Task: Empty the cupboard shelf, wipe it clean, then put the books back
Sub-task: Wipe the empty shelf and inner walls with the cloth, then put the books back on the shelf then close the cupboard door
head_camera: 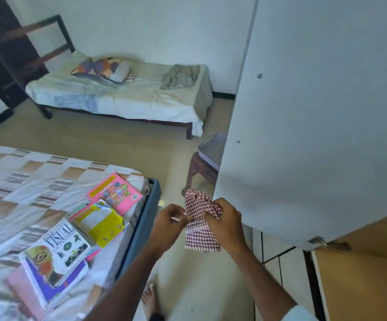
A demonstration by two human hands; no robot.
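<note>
Head camera view, nearest zone: a bare foot (150, 297) stood on the pale floor (183, 286) at the bottom edge, between the bed and the cupboard. Both forearms extended forward above it. The left hand (168, 222) pinched one edge of the red-and-white checked cloth (200, 224) with thumb and fingertips curled in. The right hand (226, 220) grasped the bunched upper part of the same cloth, fingers clenched round the fabric. The lower part of the cloth hung free below both hands.

Left of the hands, the near bed (14, 181) carried a checked cover. The books (76, 235) lay on it close to its right edge, overlapping one another: a white volume (55, 253) with "VISUAL" on its cover lay nearest, a yellow book (101, 223) just beyond it, and a pink book (116, 193) farthest along. All lay flat, covers up.

Right of the hands, a white cupboard door (315, 112) stood open, filling the right of the frame. A metal hinge (322, 243) showed at its lower corner, against a light brown wooden panel (361, 274). The shelf itself was not visible.

Beyond the door edge, a small wooden stool (199, 170) stood on the floor with a pale flat item (211, 148) on top; its nature could not be determined.

Farthest zone: a second bed (118, 98) stood along the white wall, bearing a patterned pillow (97, 67) and a crumpled cloth (179, 76). A dark frame (25, 47) stood at its head
</note>
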